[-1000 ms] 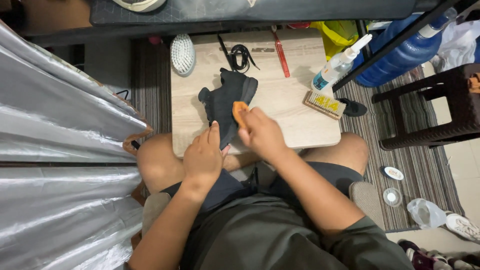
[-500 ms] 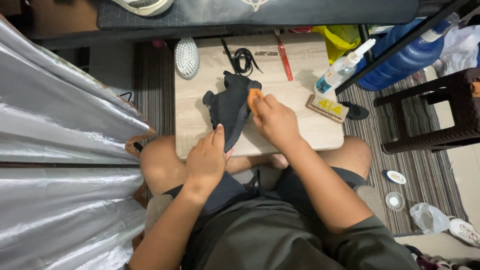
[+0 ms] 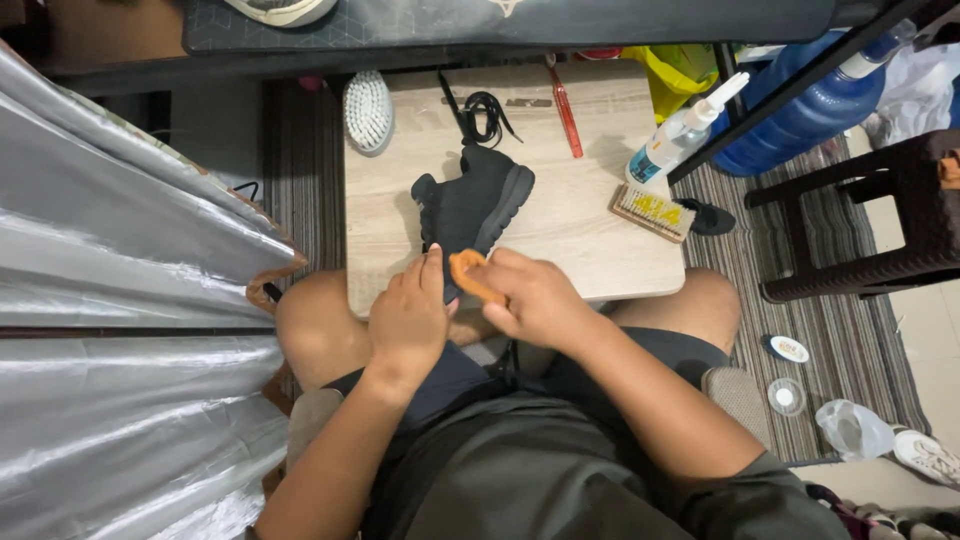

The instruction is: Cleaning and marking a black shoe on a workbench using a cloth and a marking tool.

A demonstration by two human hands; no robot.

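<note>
A black shoe [image 3: 478, 200] lies on a small light wooden table [image 3: 600, 240], its heel end toward me. My left hand [image 3: 410, 315] rests against the near end of the shoe at the table's front edge, fingers touching it. My right hand [image 3: 535, 300] grips a small orange brush [image 3: 470, 272] and presses it onto the near end of the shoe. Both forearms reach forward over my lap.
On the table lie a white oval brush [image 3: 368, 110], black laces [image 3: 485, 112], a red toothbrush [image 3: 566, 115], a spray bottle [image 3: 680, 135] and a wooden brush [image 3: 653, 212]. A blue water jug [image 3: 800, 115] and dark stool [image 3: 880, 220] stand right. Silver sheeting [image 3: 120, 300] fills the left.
My right hand with the orange brush has slid back from the shoe's far side to its near end. The left hand stays at the shoe's near end.
</note>
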